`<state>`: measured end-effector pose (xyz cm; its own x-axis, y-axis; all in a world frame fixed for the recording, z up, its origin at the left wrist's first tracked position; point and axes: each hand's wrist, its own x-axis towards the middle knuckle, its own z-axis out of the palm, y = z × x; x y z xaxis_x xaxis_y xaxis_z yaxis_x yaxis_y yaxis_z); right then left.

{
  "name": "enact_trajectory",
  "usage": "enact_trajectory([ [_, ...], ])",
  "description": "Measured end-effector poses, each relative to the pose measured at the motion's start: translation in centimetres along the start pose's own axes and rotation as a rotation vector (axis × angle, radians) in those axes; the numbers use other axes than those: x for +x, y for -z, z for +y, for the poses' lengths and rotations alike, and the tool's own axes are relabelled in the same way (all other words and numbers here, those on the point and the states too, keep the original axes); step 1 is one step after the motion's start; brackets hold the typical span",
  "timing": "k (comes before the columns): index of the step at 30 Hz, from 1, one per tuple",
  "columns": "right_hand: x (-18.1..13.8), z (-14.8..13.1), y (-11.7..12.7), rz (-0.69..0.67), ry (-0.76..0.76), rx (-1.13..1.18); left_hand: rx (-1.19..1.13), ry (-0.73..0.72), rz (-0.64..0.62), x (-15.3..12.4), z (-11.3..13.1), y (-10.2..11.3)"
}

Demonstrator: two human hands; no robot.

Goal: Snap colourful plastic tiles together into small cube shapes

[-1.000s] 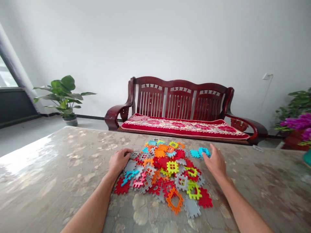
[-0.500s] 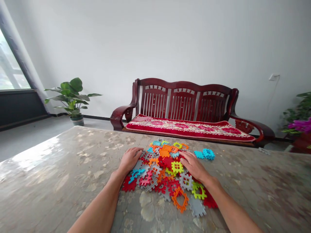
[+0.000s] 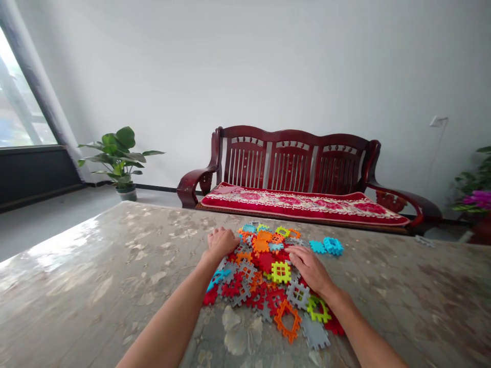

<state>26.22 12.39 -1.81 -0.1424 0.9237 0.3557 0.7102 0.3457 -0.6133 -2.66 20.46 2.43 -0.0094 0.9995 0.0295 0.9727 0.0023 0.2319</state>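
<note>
The right hand [image 3: 310, 268], loosely open, reaches over the right side of the multicoloured, notched plastic tile heap [image 3: 265, 262] on the floral grey-brown worktop [image 3: 115, 286]; the left hand [image 3: 222, 242] (grip hidden, cannot tell) covers its left edge.

Soft daylight is admitted by the window [image 3: 23, 97] between nine and ten o'clock, its panes washed out. White glare is cast across the tabletop [image 3: 111, 291] toward half past eight. The flowers [image 3: 477, 199] at three o'clock are blurred, and outer edges are stretched by wide-angle distortion.
</note>
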Motion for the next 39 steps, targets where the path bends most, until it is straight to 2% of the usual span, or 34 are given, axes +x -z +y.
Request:
enact_trajectory([
  [6,0.0,0.0,-0.1,0.023,-0.002,-0.012,-0.002,0.061,-0.048,1.0,0.6,0.2],
  [15,0.1,0.1,-0.2,0.032,-0.016,-0.018,-0.015,0.049,-0.007,1.5,0.3,0.0],
  [22,0.1,0.0,-0.1,0.029,-0.014,-0.011,-0.01,0.004,0.015,0.7,0.0,1.4],
  [27,0.2,-0.3,-0.1,0.034,-0.014,-0.001,-0.043,-0.052,0.082,-0.3,0.2,2.3],
  [30,0.3,-0.4,-0.1,0.028,-0.019,0.008,-0.122,-0.129,0.227,-1.0,0.7,2.3],
  [33,0.3,-0.4,0.1,0.027,-0.011,0.017,-0.261,-0.292,0.364,-2.0,1.4,1.6],
  [35,0.4,-0.4,0.1,0.023,-0.01,0.031,-0.346,-0.404,0.343,-2.8,2.1,0.8],
  [39,0.4,-0.3,0.1,0.027,-0.027,0.065,-0.542,-0.578,0.159,-4.3,2.9,-0.8],
])
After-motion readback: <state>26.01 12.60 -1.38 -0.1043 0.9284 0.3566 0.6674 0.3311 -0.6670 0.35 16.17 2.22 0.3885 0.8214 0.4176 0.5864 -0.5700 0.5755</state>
